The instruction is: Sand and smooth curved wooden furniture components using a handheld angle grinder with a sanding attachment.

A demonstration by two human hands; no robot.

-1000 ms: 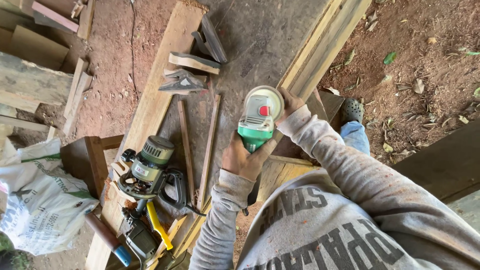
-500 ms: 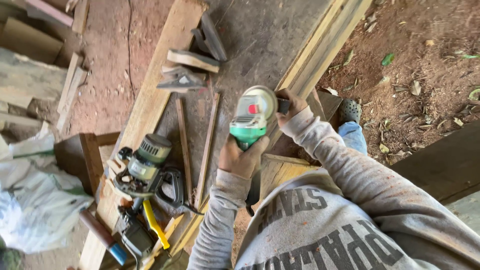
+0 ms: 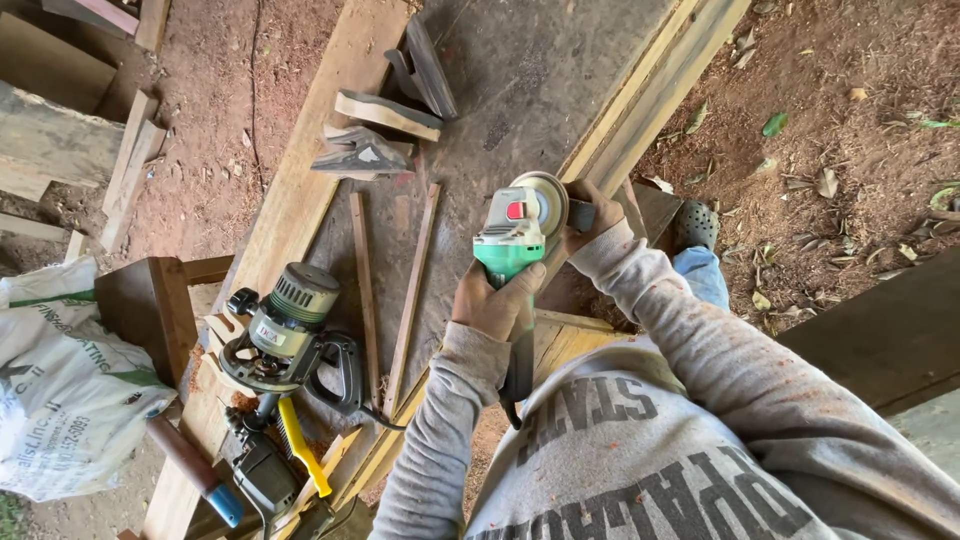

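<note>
- Grinder update: green angle grinder [image 3: 512, 240] now swung off to the right, disc edge-on above the long plank [image 3: 650, 95].
- Left hand [image 3: 495, 300] wrapped tight round the body.
- Right hand [image 3: 590, 212] clamped on the side handle.
- Router [image 3: 285, 335] parked on the left board, untouched.

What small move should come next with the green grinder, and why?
Probably lower the green angle grinder onto the long board's edge. The left hand grips its body, the right hand steadies its side handle beside the disc, which sits just by that edge.
</note>
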